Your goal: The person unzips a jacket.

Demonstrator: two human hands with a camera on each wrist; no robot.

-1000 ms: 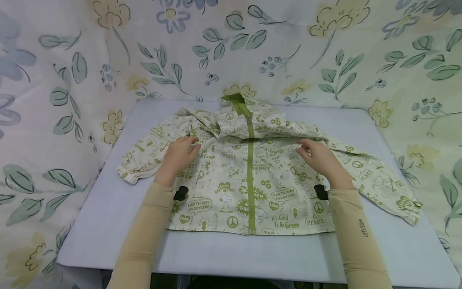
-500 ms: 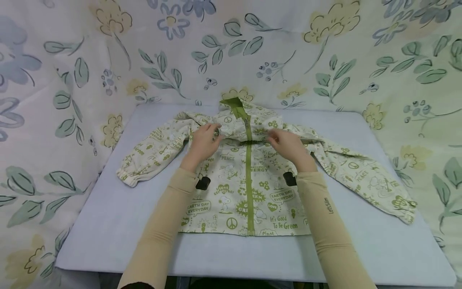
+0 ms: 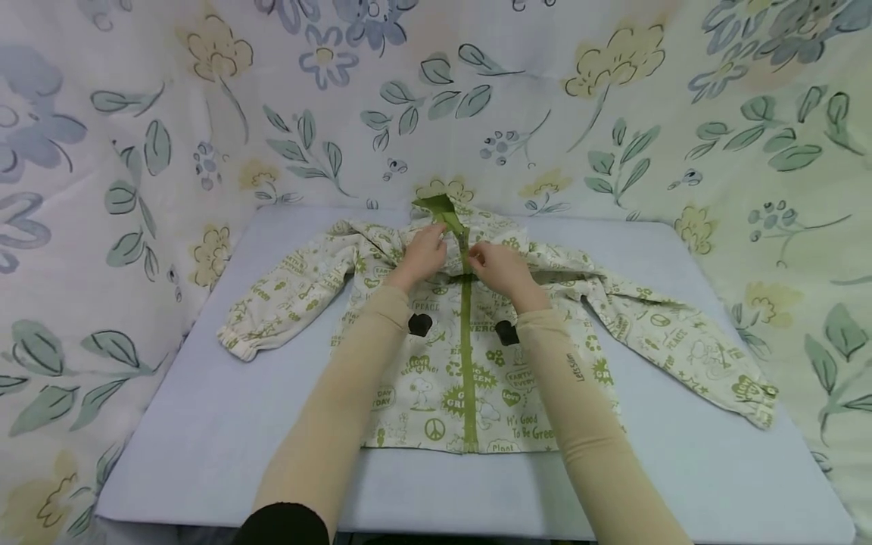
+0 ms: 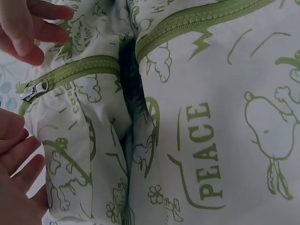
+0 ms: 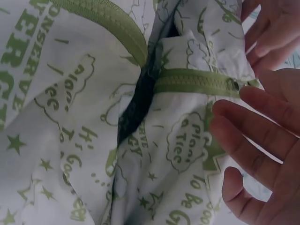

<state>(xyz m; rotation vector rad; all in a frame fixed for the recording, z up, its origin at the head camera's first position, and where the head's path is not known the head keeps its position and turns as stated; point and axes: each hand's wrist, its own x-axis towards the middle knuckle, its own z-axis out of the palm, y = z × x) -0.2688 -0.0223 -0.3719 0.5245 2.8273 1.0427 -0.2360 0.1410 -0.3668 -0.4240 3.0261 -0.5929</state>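
Note:
A white hooded-looking jacket [image 3: 422,386] with green print lies front up, its green zipper [image 3: 470,363] running down the middle. My left hand [image 3: 424,253] is at the collar [image 3: 443,212], left of the zipper top. In the left wrist view, the left fingers [image 4: 21,159] lie loosely bent beside the cloth near the zipper pull [image 4: 35,90]. Just right of the zipper is my right hand [image 3: 502,269]. In the right wrist view its fingers [image 5: 253,136] are spread and loosely bent by the collar front, pinching nothing visible.
Both sleeves [image 3: 688,341] stretch out sideways on the white table [image 3: 170,454]. A crosswise fold [image 4: 133,93] gapes below the collar. Floral cloth [image 3: 327,113] hangs behind and at the sides.
Both hands have moved inward and up from the jacket's chest sides to the collar by the zipper top. The jacket lies nearly the same.

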